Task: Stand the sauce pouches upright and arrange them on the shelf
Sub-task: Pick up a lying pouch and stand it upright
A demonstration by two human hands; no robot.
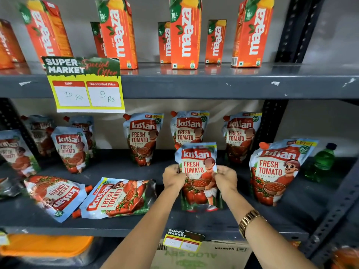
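Observation:
I hold one ketchup pouch upright on the middle shelf. My left hand pinches its left edge and my right hand pinches its right edge. Behind it three pouches stand in a back row: one, another and a third. A larger-looking pouch stands to the right. Two pouches lie flat at the front left: one and one. More pouches stand further left, such as this one.
Orange juice cartons stand on the upper shelf. A yellow price tag hangs from its edge. A green bottle stands at the far right beside the black upright post. A cardboard box sits below.

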